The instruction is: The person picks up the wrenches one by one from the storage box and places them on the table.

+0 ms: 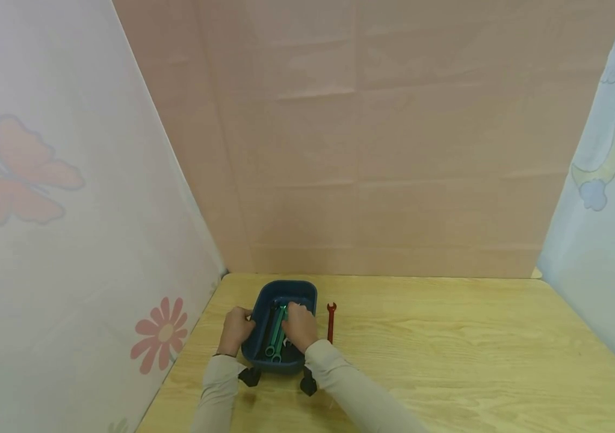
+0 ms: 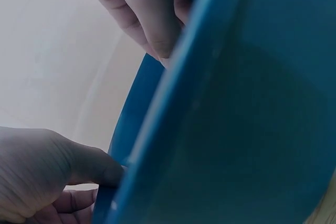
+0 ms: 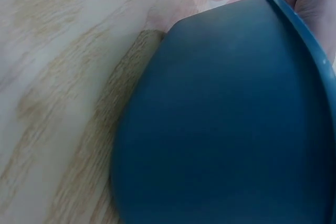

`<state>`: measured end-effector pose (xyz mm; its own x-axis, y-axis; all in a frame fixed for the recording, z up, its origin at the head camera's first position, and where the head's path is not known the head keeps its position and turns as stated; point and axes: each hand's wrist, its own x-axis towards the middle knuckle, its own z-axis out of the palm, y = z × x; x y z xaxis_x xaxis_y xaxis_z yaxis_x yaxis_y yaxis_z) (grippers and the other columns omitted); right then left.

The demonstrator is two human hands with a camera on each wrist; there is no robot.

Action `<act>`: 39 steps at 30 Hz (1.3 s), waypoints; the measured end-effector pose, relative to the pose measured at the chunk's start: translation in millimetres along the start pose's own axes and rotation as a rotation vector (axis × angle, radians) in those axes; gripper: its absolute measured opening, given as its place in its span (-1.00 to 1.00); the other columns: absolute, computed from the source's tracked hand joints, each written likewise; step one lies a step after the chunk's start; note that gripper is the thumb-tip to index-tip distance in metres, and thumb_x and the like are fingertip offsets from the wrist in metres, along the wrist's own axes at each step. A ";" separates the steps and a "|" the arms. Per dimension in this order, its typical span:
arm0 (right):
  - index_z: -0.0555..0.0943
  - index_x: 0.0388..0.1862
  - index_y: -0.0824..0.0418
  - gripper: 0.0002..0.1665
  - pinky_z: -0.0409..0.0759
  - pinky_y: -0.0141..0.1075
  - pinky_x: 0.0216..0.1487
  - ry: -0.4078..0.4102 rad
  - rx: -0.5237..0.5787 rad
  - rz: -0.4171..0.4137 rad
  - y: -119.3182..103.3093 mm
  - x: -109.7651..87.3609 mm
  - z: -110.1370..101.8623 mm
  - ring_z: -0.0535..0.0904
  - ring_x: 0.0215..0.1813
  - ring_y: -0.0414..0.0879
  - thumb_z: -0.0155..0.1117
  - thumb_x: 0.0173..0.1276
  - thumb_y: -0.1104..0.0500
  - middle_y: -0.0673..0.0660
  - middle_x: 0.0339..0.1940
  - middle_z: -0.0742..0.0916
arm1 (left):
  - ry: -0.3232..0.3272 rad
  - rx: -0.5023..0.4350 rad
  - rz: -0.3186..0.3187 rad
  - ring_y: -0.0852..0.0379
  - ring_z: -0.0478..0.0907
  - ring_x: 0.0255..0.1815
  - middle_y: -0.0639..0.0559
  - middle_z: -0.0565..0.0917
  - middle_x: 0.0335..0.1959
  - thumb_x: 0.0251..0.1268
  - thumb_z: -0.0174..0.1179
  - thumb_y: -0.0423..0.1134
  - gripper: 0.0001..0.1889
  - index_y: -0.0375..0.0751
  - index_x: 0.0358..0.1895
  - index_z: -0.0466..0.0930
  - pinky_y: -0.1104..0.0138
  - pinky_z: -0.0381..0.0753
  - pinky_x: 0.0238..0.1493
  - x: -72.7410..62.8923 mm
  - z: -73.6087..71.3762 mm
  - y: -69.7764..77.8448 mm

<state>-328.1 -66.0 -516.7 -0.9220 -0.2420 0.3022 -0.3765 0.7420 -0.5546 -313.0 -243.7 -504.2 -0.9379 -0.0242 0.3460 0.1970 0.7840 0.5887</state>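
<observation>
A dark blue plastic bin [image 1: 280, 367] stands on the wooden table, holding several wrenches. Green combination wrenches [image 1: 277, 337] lie lengthwise in it, beside a darker one. My left hand [image 1: 236, 332] grips the bin's left rim, thumb over the edge, as the left wrist view also shows. Inside the bin, over its right part, is my right hand [image 1: 301, 326]; its fingers bend down among the wrenches. Its fingertips are hidden, so whether they pinch a wrench cannot be told. A silvery open wrench end [image 1: 287, 342] shows just below that hand. In the right wrist view the bin's outer wall [image 3: 220, 119] hides the fingers.
A red wrench [image 1: 331, 322] lies on the table [image 1: 448, 349] just right of the bin, partly behind my right forearm. Two black pieces [image 1: 250, 377] show near the wrists at the bin's front. A flowered white sheet [image 1: 96, 270] borders the left side; a brown backdrop [image 1: 372, 150] stands behind.
</observation>
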 end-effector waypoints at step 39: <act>0.46 -0.79 0.09 -0.54 0.30 -0.32 -0.76 0.083 -0.432 -0.138 -0.2 -2.6 17.2 0.33 -0.78 -0.22 0.33 0.30 0.25 0.01 -0.83 0.48 | -0.039 -0.043 -0.074 0.25 0.22 -0.74 -0.31 0.71 -0.32 -0.08 0.15 -0.63 -0.62 -0.60 -0.08 0.68 0.39 0.24 -0.65 0.8 0.6 0.4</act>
<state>-327.2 -76.3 -530.7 -0.8489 -0.3187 0.4216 -0.4068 0.9033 -0.1364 -313.9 -243.1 -504.1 -0.9605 -0.0564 0.2725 0.1382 0.7533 0.6430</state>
